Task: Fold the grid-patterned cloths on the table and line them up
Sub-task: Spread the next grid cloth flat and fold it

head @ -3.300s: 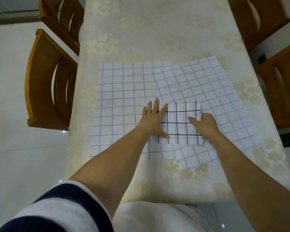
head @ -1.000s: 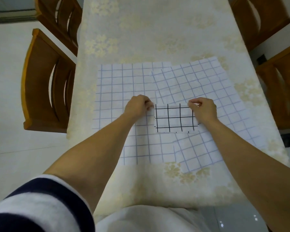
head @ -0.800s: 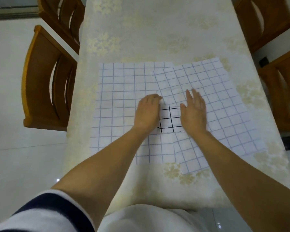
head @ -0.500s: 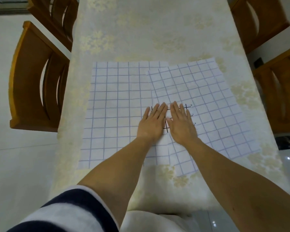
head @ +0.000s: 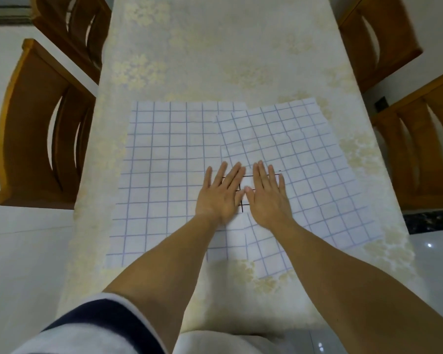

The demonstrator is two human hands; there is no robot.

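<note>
Toward the near edge of the table (head: pixel 215 60), your left hand (head: pixel 220 196) and right hand (head: pixel 266 199) press flat, fingers straight, side by side, directly atop the folded black-grid cloth (head: pixel 246 183), both equally near.

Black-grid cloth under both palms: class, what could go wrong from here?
1. The left hand and right hand press the folded black-grid cloth at the overlap of the left blue-grid cloth and right blue-grid cloth; sliding it may drag or wrinkle them.
2. The right one lies askew over the left, so lifting one may shift the other.
</note>
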